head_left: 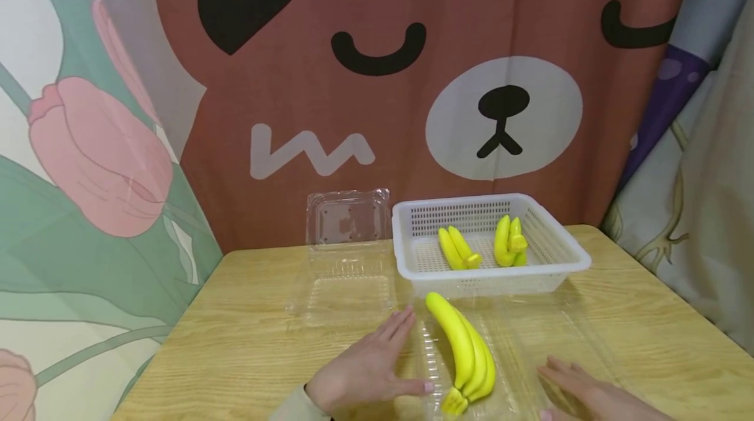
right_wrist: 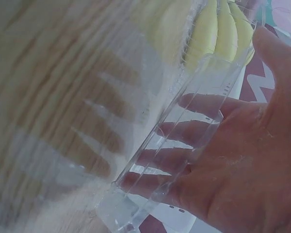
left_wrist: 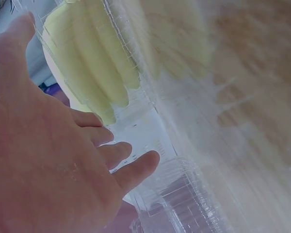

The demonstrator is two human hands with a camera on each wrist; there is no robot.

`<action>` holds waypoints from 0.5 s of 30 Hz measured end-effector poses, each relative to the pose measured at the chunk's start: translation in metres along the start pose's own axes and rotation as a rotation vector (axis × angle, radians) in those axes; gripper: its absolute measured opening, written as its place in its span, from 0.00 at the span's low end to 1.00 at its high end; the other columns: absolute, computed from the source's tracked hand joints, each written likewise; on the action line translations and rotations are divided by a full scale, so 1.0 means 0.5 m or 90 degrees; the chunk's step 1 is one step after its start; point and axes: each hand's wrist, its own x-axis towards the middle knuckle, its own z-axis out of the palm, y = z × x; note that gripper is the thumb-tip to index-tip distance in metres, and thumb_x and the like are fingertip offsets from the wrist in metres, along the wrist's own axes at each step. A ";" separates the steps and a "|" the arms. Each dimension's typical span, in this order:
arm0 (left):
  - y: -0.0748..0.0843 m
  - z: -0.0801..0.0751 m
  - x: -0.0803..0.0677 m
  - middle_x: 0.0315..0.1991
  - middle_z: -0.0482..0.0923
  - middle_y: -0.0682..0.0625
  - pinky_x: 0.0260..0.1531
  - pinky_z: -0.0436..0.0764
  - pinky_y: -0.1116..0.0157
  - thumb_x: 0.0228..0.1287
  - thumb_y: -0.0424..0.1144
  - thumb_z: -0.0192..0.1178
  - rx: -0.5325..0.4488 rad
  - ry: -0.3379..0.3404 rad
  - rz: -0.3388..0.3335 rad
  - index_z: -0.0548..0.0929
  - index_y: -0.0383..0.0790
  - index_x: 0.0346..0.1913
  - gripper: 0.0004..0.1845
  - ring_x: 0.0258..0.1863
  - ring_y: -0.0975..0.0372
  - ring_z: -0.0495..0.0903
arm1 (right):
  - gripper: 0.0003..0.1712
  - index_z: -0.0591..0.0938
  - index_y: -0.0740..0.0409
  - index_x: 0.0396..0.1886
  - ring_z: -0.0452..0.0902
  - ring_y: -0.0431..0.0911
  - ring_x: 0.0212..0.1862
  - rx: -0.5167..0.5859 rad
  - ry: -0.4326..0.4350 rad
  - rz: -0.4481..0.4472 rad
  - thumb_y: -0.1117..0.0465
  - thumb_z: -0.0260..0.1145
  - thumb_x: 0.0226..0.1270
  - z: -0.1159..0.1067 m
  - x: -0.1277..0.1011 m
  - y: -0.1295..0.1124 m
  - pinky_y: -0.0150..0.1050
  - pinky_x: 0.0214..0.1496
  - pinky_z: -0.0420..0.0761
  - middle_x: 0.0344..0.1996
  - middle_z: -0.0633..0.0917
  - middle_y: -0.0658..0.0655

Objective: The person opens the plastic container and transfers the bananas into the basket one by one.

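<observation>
A bunch of yellow bananas lies in a clear plastic clamshell box, its stem end toward me. My left hand is at the box's left side, fingers straight and thumb out toward the bananas. In the left wrist view, the left fingertips are right at the clear wall. My right hand is at the box's right part, fingers stretched out. Through clear plastic in the right wrist view, the right hand's straight fingers show. Neither hand grips anything.
Behind the box stands a white perforated basket with two small banana bunches, one left and one right. Another clear clamshell stands with its lid raised at the back left. A bear-print curtain hangs behind the wooden table.
</observation>
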 end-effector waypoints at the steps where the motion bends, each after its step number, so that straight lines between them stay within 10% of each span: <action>1: 0.000 0.000 0.002 0.79 0.37 0.52 0.69 0.58 0.53 0.58 0.78 0.47 -0.004 -0.001 0.001 0.42 0.45 0.80 0.58 0.76 0.56 0.44 | 0.38 0.71 0.64 0.69 0.52 0.84 0.63 0.006 -0.003 0.007 0.40 0.56 0.73 -0.001 0.001 0.000 0.81 0.47 0.61 0.67 0.64 0.78; 15: -0.012 0.006 0.004 0.79 0.36 0.53 0.70 0.56 0.53 0.59 0.77 0.48 -0.017 0.014 0.029 0.43 0.45 0.80 0.57 0.77 0.55 0.42 | 0.39 0.71 0.61 0.70 0.49 0.82 0.65 0.030 -0.002 0.034 0.37 0.55 0.72 -0.002 0.003 0.001 0.80 0.51 0.58 0.69 0.62 0.77</action>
